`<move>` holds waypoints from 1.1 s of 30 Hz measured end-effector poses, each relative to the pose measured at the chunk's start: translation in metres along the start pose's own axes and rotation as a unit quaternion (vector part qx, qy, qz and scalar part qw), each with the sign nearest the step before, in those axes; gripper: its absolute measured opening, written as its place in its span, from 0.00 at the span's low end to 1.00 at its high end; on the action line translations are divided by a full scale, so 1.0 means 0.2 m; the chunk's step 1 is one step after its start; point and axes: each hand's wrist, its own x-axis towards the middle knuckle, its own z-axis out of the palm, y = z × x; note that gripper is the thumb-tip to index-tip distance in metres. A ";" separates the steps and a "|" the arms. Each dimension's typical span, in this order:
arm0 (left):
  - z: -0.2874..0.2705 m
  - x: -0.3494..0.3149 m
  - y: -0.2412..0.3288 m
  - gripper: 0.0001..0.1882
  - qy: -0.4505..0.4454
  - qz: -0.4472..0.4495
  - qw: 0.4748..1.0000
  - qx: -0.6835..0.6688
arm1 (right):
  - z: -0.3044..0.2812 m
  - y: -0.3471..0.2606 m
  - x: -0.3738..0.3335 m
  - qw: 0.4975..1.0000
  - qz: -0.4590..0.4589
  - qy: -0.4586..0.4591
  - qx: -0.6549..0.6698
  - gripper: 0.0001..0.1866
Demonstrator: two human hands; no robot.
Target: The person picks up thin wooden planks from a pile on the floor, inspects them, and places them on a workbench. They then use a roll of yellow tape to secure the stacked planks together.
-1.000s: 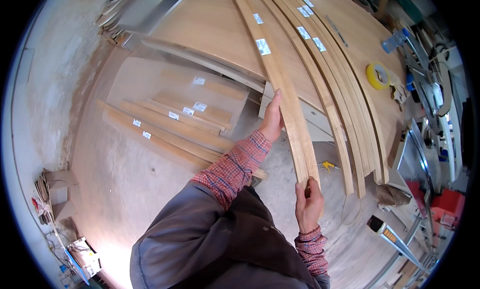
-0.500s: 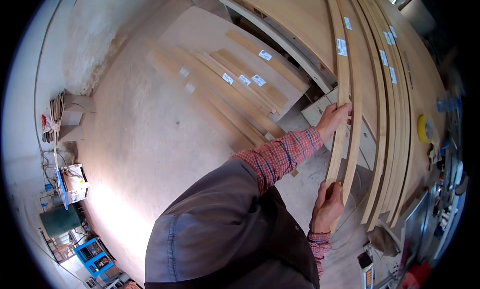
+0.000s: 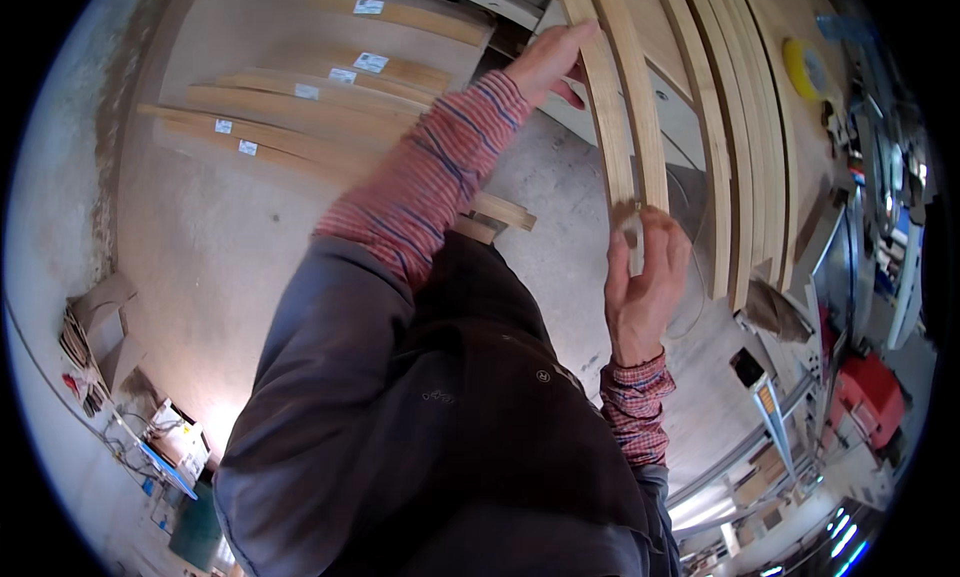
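Near the top middle, my left hand [image 3: 548,62] is closed round a long pale wooden strip [image 3: 604,117], thumb on its upper face and fingers beneath. Close to the strip's near end is my right hand [image 3: 648,287], its fingers curled toward the thumb. Something small and brownish, blurred, shows at those fingertips; its kind cannot be told. A second wooden strip [image 3: 640,97] runs alongside to the right, its end by my right fingertips.
Several more strips [image 3: 735,147] lie in a row on the board-topped bench, with a yellow tape roll [image 3: 806,69] beyond them. Labelled strips [image 3: 300,102] rest on a panel at the left. A red machine [image 3: 868,402] and a brown bag [image 3: 775,312] are at the right.
My view has swung, so the bench strips appear further left and higher. My left hand stays on the strip; my right hand remains by its near end, fingers now more extended toward the tip.
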 end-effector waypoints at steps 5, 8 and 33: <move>-0.01 0.02 0.00 0.37 -0.037 -0.047 0.998 0.034 | -0.10 0.04 -0.11 0.990 0.040 -0.021 0.133 0.17; -0.21 -0.14 -0.03 0.37 0.052 -0.015 0.998 0.025 | 0.00 -0.07 -0.22 0.966 -0.039 -0.080 0.242 0.18; -1.55 -1.17 -0.99 0.21 0.563 -0.106 0.817 -0.066 | 1.38 0.19 -0.37 0.945 -0.022 -0.306 0.117 0.22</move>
